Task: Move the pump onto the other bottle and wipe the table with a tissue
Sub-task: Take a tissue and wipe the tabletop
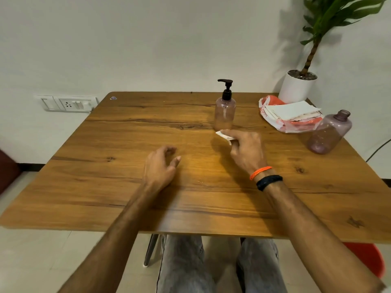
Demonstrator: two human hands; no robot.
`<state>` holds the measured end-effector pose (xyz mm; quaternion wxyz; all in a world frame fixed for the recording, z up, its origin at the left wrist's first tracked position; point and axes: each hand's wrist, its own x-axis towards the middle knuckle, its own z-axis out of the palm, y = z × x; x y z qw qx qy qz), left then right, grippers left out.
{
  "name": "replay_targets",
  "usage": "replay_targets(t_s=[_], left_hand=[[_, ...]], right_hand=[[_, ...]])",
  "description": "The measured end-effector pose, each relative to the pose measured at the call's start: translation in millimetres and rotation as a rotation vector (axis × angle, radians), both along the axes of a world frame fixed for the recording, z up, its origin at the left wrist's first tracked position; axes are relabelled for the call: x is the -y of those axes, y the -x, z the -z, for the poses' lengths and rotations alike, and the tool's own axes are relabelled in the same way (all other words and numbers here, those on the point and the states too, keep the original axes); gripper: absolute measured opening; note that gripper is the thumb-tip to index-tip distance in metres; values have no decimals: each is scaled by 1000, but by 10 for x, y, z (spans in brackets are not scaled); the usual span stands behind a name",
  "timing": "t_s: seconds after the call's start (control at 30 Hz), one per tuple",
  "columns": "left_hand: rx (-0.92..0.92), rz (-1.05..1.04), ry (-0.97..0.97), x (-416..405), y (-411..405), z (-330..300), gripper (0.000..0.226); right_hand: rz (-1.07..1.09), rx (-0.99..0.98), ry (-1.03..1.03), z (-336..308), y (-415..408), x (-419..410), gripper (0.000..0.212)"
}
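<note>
Tissue [223, 135], small and white, sits folded under the fingertips of the right hand [245, 150], which pinches it against the wooden bench [127, 187] just right of the frame's centre; how many fingers close on it is hard to tell from this angle. Orange and black bands [265, 178] circle that wrist. Left of it, the left hand [160, 166] rests on the bench with fingers loosely curled, holding nothing.

Just above the tissue stands a clear pinkish bottle [225, 112] upright, with the black pump [226, 88] mounted on its neck. A second, wider bottle [329, 133], purple-tinted with an uncovered mouth, stands near the bench's right edge, well apart from the first. Between them, further back, a stack of white tissues [293, 111] lies on an orange-and-white plastic packet [281, 123]. A white pot holding a green plant [298, 85] occupies the upper right corner. A wall socket plate [66, 103] shows at left.
</note>
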<state>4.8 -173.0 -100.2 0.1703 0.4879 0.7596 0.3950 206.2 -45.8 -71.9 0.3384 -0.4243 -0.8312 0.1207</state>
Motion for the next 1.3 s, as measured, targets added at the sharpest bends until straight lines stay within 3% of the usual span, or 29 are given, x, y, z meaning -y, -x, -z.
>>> replay_targets(t_s=[0.1,0.2,0.57,0.77,1.1,1.3], left_hand=[[-181,55,62,96,70,96,40],[-231,94,46,146,88,171,40],[-301,105,33,137,107,248,39],[-381,154,94,148,126,266,43],[-388,161,91,184,172,276,50],[-375,155,44,194,199,306,63]], right_hand=[[-95,406,-32,89,-33,-48,51],[-237,577,96,210,-43,-41,53],[-371,487,188,219,-363,303,50],[-324,462,109,416,-447,633,51],[-247,349,96,684,269,962,60],[-393,403,84,621,421,975,53]])
